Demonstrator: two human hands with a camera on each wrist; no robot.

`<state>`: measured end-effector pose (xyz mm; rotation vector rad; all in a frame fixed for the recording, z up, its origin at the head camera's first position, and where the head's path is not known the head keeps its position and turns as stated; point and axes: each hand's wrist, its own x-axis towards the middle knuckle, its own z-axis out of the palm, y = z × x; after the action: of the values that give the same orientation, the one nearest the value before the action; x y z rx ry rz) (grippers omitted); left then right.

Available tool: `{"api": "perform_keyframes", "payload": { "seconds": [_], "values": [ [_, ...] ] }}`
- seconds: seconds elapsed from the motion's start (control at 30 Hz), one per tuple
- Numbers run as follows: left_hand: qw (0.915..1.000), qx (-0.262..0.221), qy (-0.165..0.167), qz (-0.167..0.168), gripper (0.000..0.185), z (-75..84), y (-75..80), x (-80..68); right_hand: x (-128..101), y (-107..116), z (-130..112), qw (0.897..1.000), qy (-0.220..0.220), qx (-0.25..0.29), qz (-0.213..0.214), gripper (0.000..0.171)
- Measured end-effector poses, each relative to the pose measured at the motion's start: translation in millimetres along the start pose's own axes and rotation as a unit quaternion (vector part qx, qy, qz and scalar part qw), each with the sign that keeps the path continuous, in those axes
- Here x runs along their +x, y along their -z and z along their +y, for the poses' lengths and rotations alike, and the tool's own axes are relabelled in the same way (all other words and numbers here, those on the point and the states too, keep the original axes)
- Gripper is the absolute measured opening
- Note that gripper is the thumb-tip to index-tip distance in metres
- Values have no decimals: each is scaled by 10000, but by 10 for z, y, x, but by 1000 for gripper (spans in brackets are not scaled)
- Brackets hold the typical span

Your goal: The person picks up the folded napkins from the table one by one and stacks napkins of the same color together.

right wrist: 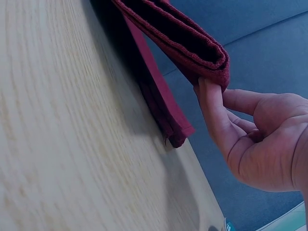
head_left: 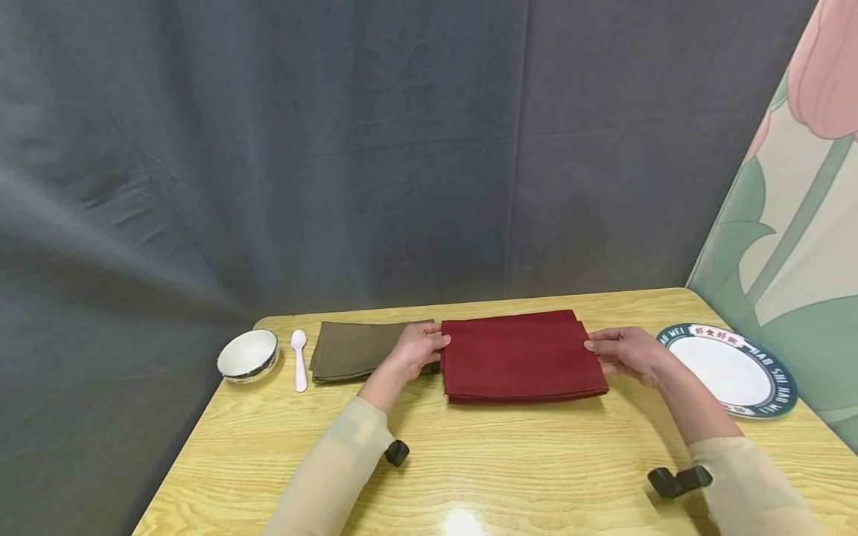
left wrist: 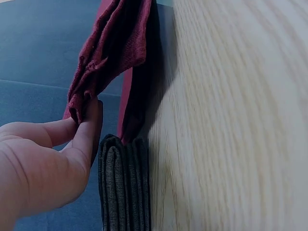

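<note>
On the table: two cloths, one bowl, one spoon, one plate.

On the desk, a folded cloth lies at the middle. Touching its left edge lies a second folded cloth; left of that a spoon, then a bowl at the desk's left edge. A plate sits well to the right. The left hand and right hand flank the middle cloth.

Folded dark-red cloth lies flat mid-table, side edges lifted.
</note>
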<state>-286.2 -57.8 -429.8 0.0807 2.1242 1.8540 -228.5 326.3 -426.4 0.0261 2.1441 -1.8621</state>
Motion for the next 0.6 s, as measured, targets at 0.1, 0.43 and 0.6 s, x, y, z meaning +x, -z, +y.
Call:
{"api": "perform_keyframes", "payload": {
  "seconds": [0.1, 0.43, 0.6],
  "values": [
    [10000, -28, -41, 20, 49, 9, -9, 11, 10, 2, -18, 10000, -45, 19, 49, 52],
    [10000, -38, 6, 58, 50, 22, -17, 91, 70, 17, -44, 9999, -27, -65, 86, 55],
    [9999, -81, 65, 121, 50, 29, -30, 144, 110, 37, -57, 9999, -58, -43, 89, 54]
  ]
}}
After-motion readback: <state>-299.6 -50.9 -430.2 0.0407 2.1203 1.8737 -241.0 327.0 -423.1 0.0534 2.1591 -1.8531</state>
